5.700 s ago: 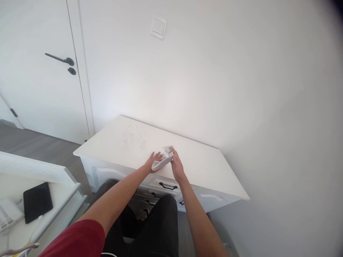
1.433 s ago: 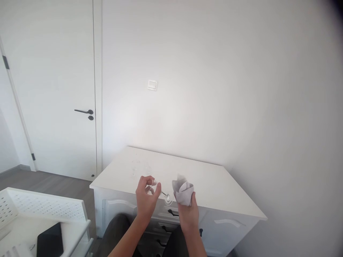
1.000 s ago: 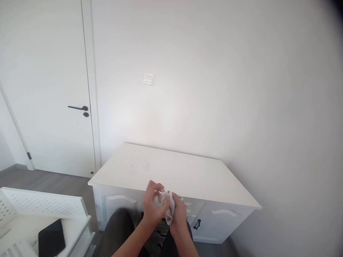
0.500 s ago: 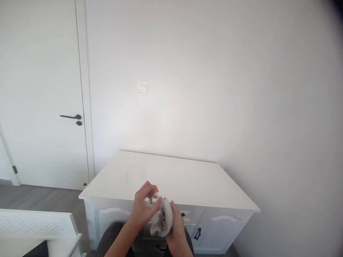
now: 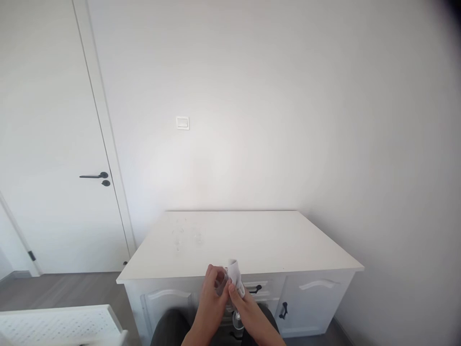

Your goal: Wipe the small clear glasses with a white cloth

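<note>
My left hand [image 5: 211, 300] is closed round the bowl of a clear stemmed glass [image 5: 221, 282], held in front of the white cabinet [image 5: 288, 250]. My right hand [image 5: 249, 310] pinches a small white cloth [image 5: 236, 275] against the glass, and the cloth's top sticks up above my fingers. The glass's stem and foot point down between my wrists and are hard to make out. Both hands touch each other below the cabinet's front edge.
Clear glasses [image 5: 178, 237] stand on the cabinet top at the left. The cabinet front has black handles [image 5: 255, 289]. A white door with a dark handle [image 5: 94, 177] is at left, a wall switch [image 5: 182, 123] above, and a white perforated tray [image 5: 61, 324] at bottom left.
My hands have stayed together on the glass and cloth, with the cloth shifting up over the glass. The view has swung so the cabinet sits more squarely ahead.
</note>
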{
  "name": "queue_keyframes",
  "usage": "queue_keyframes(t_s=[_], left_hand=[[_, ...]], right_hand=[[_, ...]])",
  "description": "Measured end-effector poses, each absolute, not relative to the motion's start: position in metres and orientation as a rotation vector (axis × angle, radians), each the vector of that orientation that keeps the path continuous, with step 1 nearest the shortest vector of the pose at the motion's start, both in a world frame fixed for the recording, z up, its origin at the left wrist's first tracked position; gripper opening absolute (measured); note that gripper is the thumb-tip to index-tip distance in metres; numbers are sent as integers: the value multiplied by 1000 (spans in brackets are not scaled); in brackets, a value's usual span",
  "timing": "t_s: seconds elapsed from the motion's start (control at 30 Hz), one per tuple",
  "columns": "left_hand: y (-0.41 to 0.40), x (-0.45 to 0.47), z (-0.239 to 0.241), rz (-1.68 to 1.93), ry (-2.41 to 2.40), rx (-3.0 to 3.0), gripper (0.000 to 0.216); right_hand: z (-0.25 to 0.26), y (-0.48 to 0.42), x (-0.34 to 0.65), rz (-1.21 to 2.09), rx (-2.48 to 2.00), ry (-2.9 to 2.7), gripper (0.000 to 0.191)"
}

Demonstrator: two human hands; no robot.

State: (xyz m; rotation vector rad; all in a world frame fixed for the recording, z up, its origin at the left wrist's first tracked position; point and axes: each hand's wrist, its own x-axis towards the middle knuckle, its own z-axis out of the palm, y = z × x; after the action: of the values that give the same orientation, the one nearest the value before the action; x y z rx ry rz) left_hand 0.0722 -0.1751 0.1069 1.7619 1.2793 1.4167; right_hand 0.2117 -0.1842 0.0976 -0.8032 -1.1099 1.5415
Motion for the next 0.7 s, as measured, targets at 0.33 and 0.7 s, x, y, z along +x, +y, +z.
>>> queue_keyframes(t_s=[0.33,0.7], left_hand=[[-169,81,120,1445,1170,1540,41],[-174,83,68,1313,1413,1385,64]], right_hand=[[94,-189,217,1719,-685,-929,45],[93,-177,211,1558,-539,-423,49]])
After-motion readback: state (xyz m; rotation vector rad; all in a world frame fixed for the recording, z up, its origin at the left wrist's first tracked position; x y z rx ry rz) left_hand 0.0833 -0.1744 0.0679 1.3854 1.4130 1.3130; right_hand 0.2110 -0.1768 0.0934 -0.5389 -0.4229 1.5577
